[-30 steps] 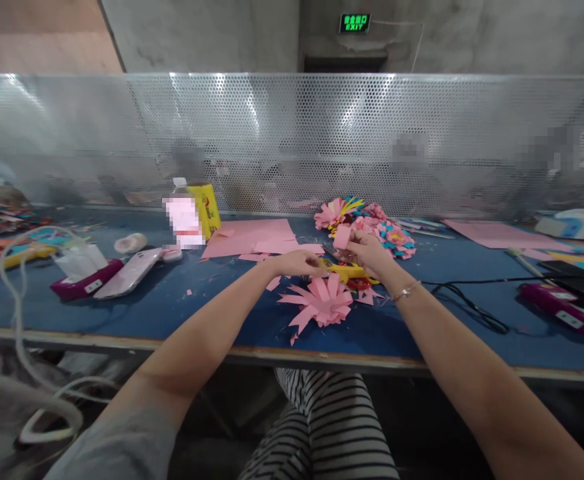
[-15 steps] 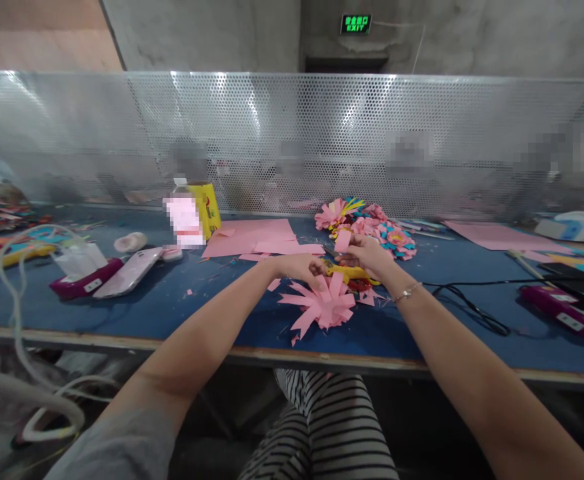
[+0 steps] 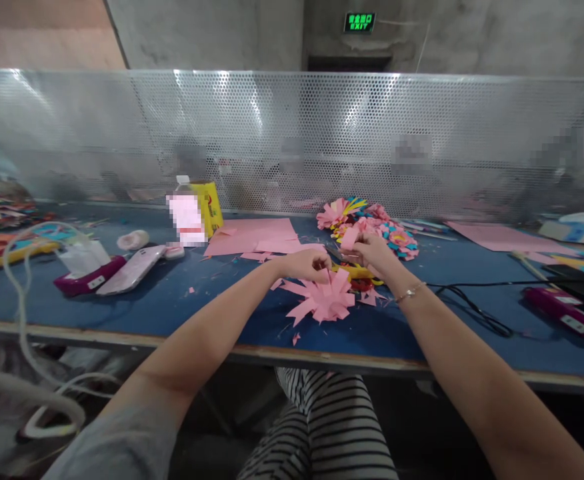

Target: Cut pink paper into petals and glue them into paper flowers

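A fringed pink paper flower (image 3: 322, 300) hangs in front of me near the table's front edge. My left hand (image 3: 308, 264) is closed at its upper side, fingers pinching a petal. To its right, my right hand (image 3: 376, 255) pinches a curled strip of pink paper (image 3: 351, 237) between thumb and fingers. Beneath and between the hands lie yellow-handled scissors (image 3: 356, 273), partly covered by the flower and my right hand. Just behind them sits a pile of finished paper flowers (image 3: 372, 223) in pink, blue and yellow.
Pink paper sheets (image 3: 257, 235) lie left of centre, with a bottle (image 3: 187, 217) and yellow packet (image 3: 213, 205) behind. A phone (image 3: 133, 270) leans on a purple power strip (image 3: 88, 277); another power strip (image 3: 565, 313) with a black cable is at right. A perforated metal screen (image 3: 282, 133) bounds the back.
The pink flower has shifted slightly up and tilted, its lower petals away from the front edge. The strip in my right hand has turned and curls more. Both hands stay in nearly the same place.
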`<state>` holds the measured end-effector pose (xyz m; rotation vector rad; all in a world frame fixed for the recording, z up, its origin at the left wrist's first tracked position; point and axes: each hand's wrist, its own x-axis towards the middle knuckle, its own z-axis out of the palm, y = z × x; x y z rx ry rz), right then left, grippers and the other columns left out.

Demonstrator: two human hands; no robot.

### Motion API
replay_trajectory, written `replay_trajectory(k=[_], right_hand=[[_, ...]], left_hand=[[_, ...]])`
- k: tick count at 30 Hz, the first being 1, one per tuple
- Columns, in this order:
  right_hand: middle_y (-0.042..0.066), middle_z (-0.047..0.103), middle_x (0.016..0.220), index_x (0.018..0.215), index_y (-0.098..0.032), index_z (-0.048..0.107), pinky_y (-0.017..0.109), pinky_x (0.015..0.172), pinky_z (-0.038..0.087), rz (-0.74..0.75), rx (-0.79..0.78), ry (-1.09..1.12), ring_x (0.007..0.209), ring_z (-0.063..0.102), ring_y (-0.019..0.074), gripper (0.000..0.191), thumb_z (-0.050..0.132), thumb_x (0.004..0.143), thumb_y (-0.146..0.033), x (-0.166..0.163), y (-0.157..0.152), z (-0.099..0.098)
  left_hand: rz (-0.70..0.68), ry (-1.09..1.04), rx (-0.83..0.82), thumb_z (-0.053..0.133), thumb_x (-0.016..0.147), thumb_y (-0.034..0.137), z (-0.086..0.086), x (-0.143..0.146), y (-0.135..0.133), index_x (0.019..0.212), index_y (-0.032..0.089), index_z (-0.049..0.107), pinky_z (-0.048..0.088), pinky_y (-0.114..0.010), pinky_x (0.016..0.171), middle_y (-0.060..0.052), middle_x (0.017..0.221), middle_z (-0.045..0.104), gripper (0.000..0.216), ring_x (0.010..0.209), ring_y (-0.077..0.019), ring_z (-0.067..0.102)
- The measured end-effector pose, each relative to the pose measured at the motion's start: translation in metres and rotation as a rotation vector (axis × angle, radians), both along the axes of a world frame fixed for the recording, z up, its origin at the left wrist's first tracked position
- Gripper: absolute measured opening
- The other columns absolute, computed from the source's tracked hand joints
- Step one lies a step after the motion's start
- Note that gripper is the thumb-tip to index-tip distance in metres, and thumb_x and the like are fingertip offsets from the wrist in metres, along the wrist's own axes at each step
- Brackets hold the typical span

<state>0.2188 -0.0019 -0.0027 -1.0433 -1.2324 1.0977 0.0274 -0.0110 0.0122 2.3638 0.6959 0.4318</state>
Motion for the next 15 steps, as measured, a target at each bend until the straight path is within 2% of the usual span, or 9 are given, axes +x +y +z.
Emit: replay_trajectory(k=[3, 7, 12, 15], right_hand=[[-0.005, 0.053, 0.065, 0.066, -0.019, 0.037, 0.027, 0.061, 0.054, -0.015, 0.058, -0.064, 0.061, 0.061, 0.0111, 0.024, 0.056, 0.057, -0.007, -0.001, 0.000, -0.002], [-0.006, 0.045, 0.062, 0.064, -0.020, 0.036, 0.030, 0.059, 0.054, -0.036, 0.110, -0.157, 0.059, 0.060, 0.0113, 0.022, 0.053, 0.057, -0.009, -0.003, 0.000, -0.004], [-0.004, 0.046, 0.068, 0.064, -0.020, 0.039, 0.034, 0.063, 0.054, -0.059, 0.197, -0.193, 0.062, 0.058, 0.0118, 0.018, 0.051, 0.055, -0.010, 0.000, 0.007, -0.007], [-0.003, 0.049, 0.073, 0.066, -0.021, 0.042, 0.036, 0.063, 0.053, -0.070, 0.253, -0.231, 0.065, 0.058, 0.0130, 0.016, 0.049, 0.055, -0.011, 0.004, 0.014, -0.011]], left_hand=[[-0.018, -0.038, 0.004, 0.056, 0.060, 0.018, -0.001, 0.001, -0.001, 0.072, 0.014, 0.053, 0.031, -0.020, 0.057, 0.004, 0.068, 0.047, 0.013, 0.060, -0.0061, 0.039], [-0.065, -0.075, -0.096, 0.059, 0.061, 0.018, 0.000, 0.000, 0.000, 0.071, 0.014, 0.052, 0.032, -0.020, 0.057, 0.003, 0.072, 0.049, 0.013, 0.060, -0.0052, 0.040], [-0.116, -0.169, -0.265, 0.063, 0.060, 0.019, 0.001, -0.002, 0.000, 0.074, 0.013, 0.052, 0.033, -0.020, 0.056, 0.002, 0.072, 0.051, 0.018, 0.061, -0.0058, 0.044], [-0.122, -0.279, -0.359, 0.066, 0.059, 0.017, 0.002, -0.003, -0.001, 0.077, 0.014, 0.050, 0.036, -0.021, 0.061, 0.001, 0.076, 0.052, 0.023, 0.066, -0.0065, 0.049]])
